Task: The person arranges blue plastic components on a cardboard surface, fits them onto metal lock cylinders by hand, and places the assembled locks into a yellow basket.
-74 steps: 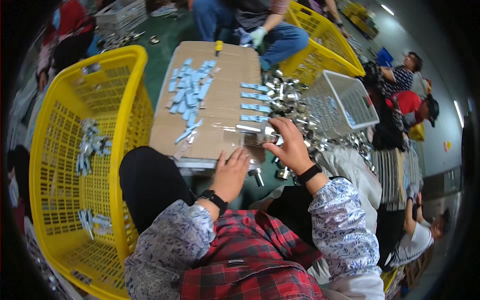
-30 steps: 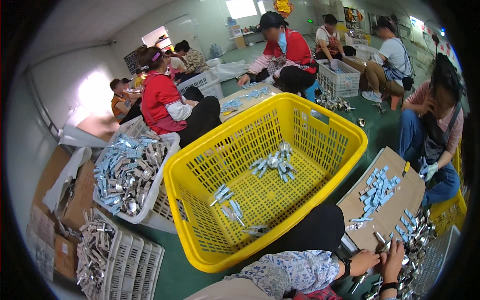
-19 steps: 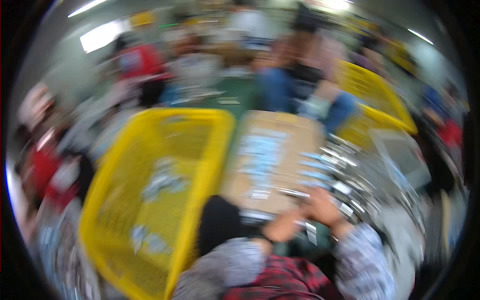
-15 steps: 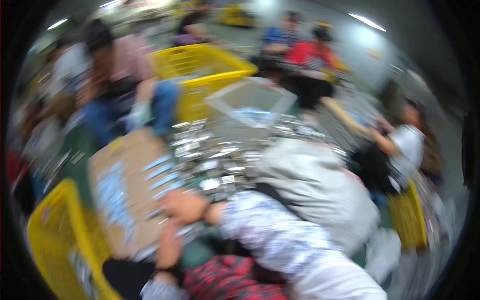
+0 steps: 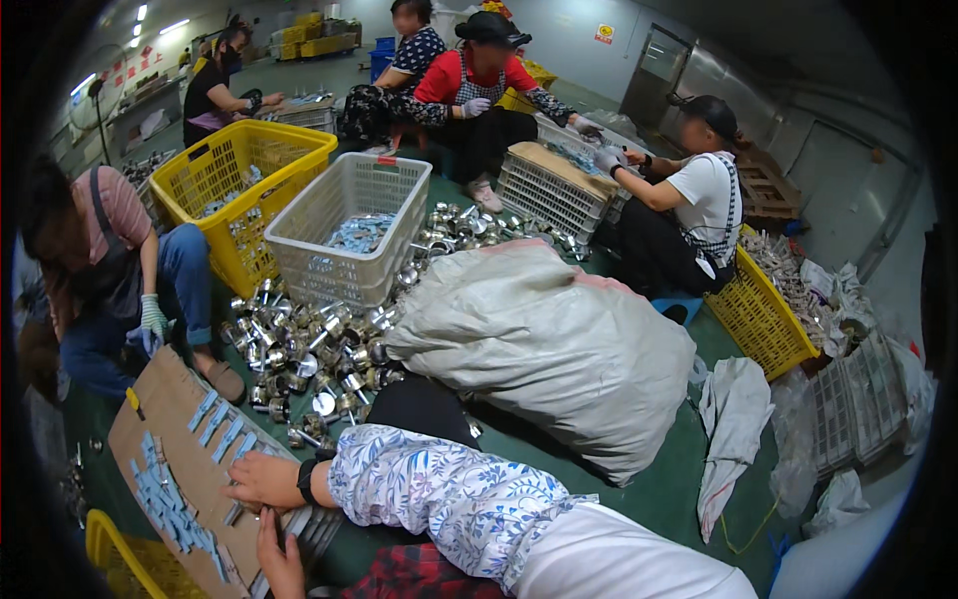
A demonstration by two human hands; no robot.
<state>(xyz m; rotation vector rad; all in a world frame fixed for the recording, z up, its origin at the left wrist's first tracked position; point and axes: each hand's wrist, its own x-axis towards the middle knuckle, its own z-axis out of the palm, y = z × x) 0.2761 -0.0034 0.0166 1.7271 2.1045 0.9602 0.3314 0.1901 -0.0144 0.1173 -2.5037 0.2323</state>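
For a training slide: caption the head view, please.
Both hands, right hand and left hand, rest on a cardboard sheet of small blue parts.

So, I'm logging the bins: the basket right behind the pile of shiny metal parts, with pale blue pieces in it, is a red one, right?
Not quite. In the head view the basket behind the pile of shiny metal parts is white, not red. It does hold pale blue pieces. The yellow basket stands to its left.

sign (image 5: 603,34): small red and yellow rectangle high on the far grey wall beside a doorway | sack (image 5: 544,339): big bulging grey-white bag on the green floor, centre | label (image 5: 387,161): small red tag on the white basket's near rim | wall signs (image 5: 118,72): red, far left, blurred
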